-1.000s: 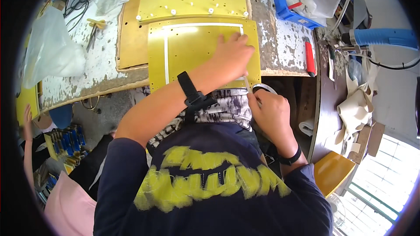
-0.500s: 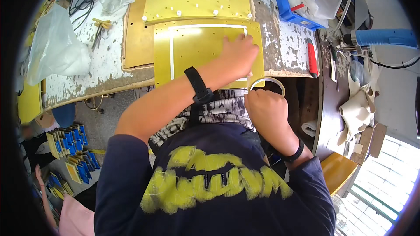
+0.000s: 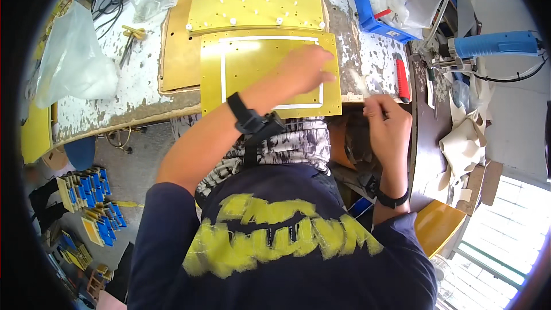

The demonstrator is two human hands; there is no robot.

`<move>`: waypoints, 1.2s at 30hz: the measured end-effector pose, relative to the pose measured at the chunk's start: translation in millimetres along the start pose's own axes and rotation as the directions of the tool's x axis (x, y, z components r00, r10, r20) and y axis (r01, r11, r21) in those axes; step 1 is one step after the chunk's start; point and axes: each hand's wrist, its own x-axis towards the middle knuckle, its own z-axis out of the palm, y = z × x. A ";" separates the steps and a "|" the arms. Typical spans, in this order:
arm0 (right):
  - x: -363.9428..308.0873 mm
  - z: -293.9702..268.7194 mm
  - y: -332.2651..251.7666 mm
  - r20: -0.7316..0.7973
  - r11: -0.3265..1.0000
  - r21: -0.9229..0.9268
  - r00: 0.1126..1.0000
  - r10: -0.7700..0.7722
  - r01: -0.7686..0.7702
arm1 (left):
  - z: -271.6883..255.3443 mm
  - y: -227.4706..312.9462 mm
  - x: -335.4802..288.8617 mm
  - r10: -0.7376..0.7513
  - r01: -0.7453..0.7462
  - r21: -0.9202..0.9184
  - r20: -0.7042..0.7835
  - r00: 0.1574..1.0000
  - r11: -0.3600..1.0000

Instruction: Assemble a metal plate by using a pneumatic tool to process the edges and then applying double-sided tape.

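A yellow board [image 3: 264, 80] with small holes lies at the bench's front edge. White tape [image 3: 224, 69] runs along its sides in a rectangular outline. My left hand [image 3: 310, 69] is over the board's right side, thumb and fingers apart, nothing visible between them. Part of the right tape strip is hidden beneath it. Off the board's right side, by the bench edge, my right hand [image 3: 391, 129] is closed, fingertips together. A pale, blurred shape shows just beyond its fingertips; I cannot make out what it is.
Behind stands a yellow board with several white pegs [image 3: 255, 0]. A red-handled tool [image 3: 401, 80] lies at the right, below a blue bin [image 3: 367, 14]. A blue power tool [image 3: 496, 45] hangs over the right side. Clear plastic bags [image 3: 77, 63] sit at the left.
My right hand has moved right, away from the board, and the tape roll it held is no longer visible there. My left hand has shifted slightly left, its thumb now apart.
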 end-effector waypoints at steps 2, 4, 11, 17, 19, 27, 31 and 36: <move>-4.3 4.6 18.2 -0.081 0.994 0.105 0.997 0.007 0.001 | -22.1 1.0 -6.3 0.009 -0.020 -0.161 -0.070 0.998 0.987; -10.1 14.8 31.2 -0.076 0.913 0.407 0.995 0.066 -0.029 | -34.1 7.5 -28.9 -0.115 0.078 -0.476 -0.049 0.992 0.876; -27.7 62.4 -0.4 0.006 0.847 0.531 1.000 -0.002 -0.002 | -7.2 21.2 -79.4 0.038 0.155 -0.886 0.190 0.981 0.437; -26.4 61.2 -15.8 0.019 0.932 0.334 0.988 -0.156 0.141 | -15.9 19.4 -87.9 -0.179 0.198 -0.751 0.107 0.978 0.630; -25.1 64.4 -13.3 0.001 0.926 0.280 0.965 -0.263 0.253 | -14.2 14.7 -88.5 -0.163 0.173 -0.811 0.097 0.982 0.559; -13.5 45.1 -3.5 0.132 0.826 0.197 0.820 -0.557 0.529 | -7.9 12.5 -100.4 -0.198 0.241 -0.932 0.191 0.961 0.271; 9.3 33.0 28.7 -0.045 0.909 -0.078 0.910 -0.413 0.409 | -21.5 5.2 -117.5 -0.275 0.177 -0.835 0.032 0.961 0.521; 63.6 65.3 92.7 -0.152 0.925 -0.163 0.917 -0.368 0.344 | -49.9 -30.7 -123.5 -0.246 0.148 -0.243 -0.448 0.860 0.959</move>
